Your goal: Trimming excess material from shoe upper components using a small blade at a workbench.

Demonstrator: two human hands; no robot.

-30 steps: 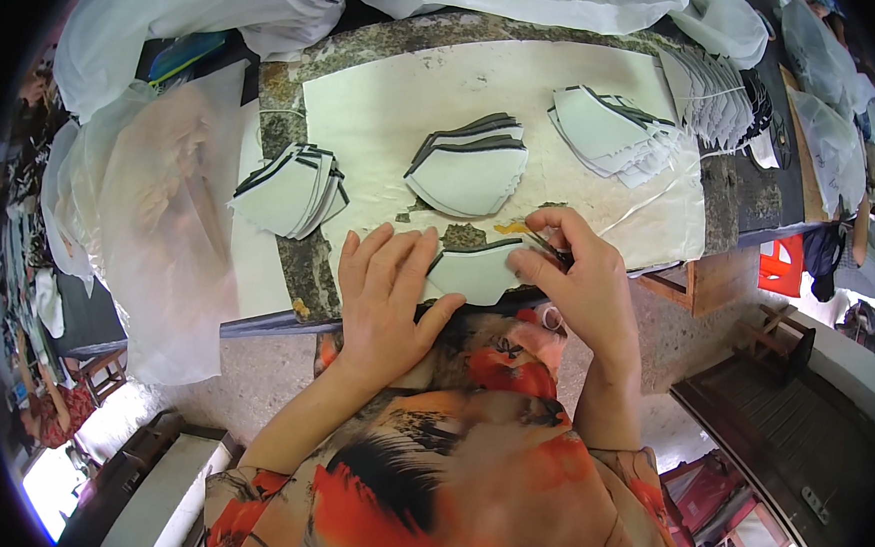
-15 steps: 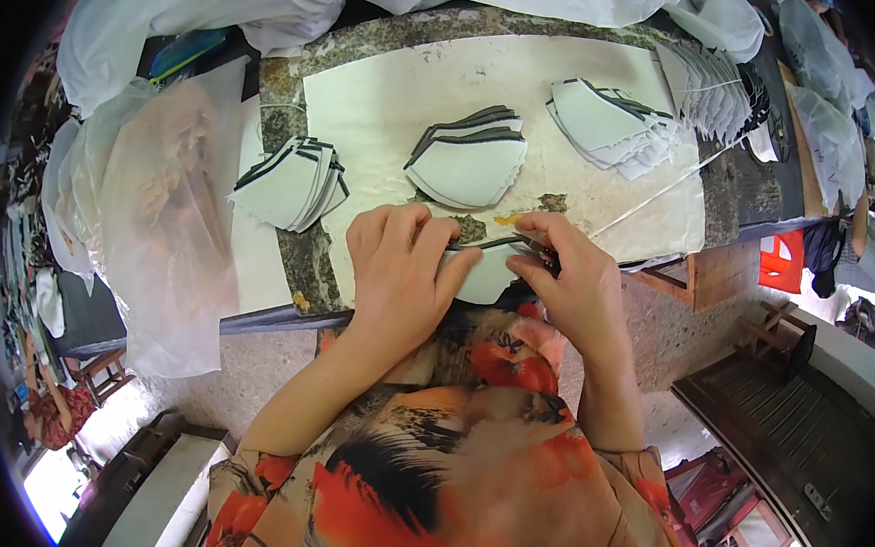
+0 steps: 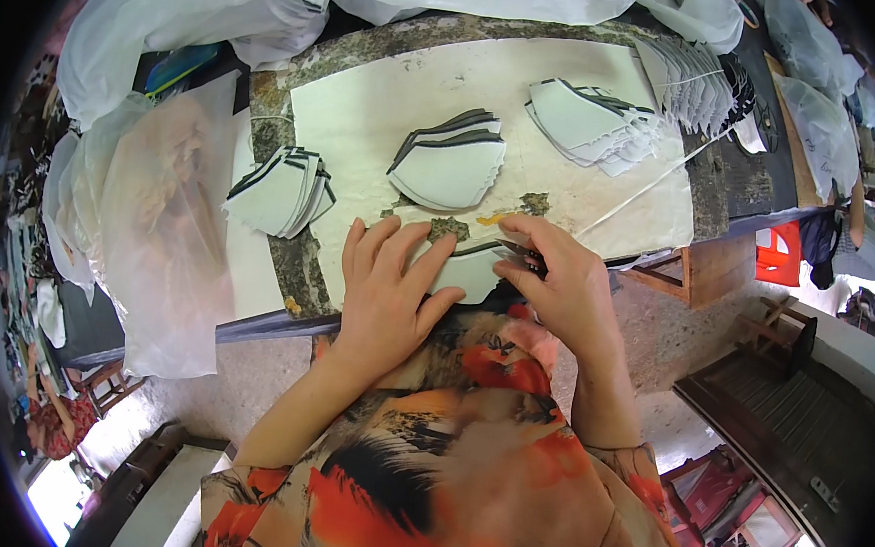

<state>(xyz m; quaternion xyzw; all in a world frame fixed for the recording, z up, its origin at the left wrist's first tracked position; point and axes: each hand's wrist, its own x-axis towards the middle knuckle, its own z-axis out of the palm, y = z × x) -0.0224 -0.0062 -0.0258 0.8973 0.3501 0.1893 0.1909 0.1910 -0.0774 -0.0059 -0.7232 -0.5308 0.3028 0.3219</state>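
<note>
Hands: fingers of the left hand (image 3: 386, 295) are fanning out flatter than half a second ago, when they were bunching at the dark edge; the right hand (image 3: 567, 281) is staying by the other end.
Left grip: fingers are spreading apart, resting over the left end of the pale piece (image 3: 470, 273).
Right grip: thumb and fingers are pinching a small dark tool (image 3: 534, 261) — mostly hidden, so its kind is unclear.
Pale piece: it is lying at the near side of the bench (image 3: 84, 324), between the hands, dark edge facing away from the person.
Step in hand: judging by the pose, the left hand is steadying the piece while the right is working along its dark edge.
Next move: seemingly calling for a steady left hand and a fine right pinch.
Stacks: left stack (image 3: 277, 194), middle stack (image 3: 449, 169) and right stack (image 3: 582, 127) of similar pieces are lying beyond the hands.
Bags: a cloudy plastic bag (image 3: 165, 227) is hanging over the front edge at left; a white bag (image 3: 191, 38) is slumping behind it — contents of both are staying unclear.
</note>
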